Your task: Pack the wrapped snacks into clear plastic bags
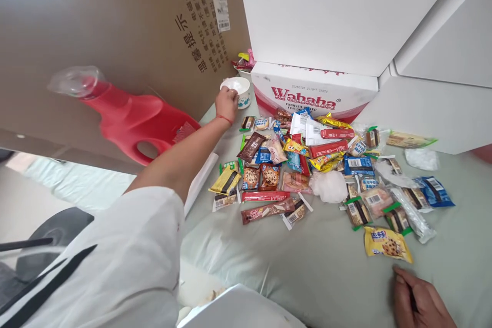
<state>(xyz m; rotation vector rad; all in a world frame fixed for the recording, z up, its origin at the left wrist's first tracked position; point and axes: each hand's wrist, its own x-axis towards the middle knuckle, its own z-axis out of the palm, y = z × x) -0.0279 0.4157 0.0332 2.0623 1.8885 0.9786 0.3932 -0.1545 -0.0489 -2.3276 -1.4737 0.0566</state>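
Note:
My left hand [227, 103] reaches far forward, fingers closed over the near rim of a white bowl [245, 98] with a green leaf pattern. Something white and crumpled, perhaps plastic, lies inside the bowl. At the lower right, my right hand [418, 300] rests on the pale green cloth [319, 266] with its fingers curled in and nothing visible in them. Just beyond it is a yellow cookie packet [387, 244]. Many wrapped snacks are spread between the hands, among them a brown wafer bar [267, 211] and a blue packet [435, 191].
A Wahaha water carton [315, 93] stands behind the snacks, against white cabinets [346, 10]. To the left are a red plastic jug [132, 118] and a large brown cardboard box [154, 25]. Behind the bowl sits another container with colourful wrappers [246, 60].

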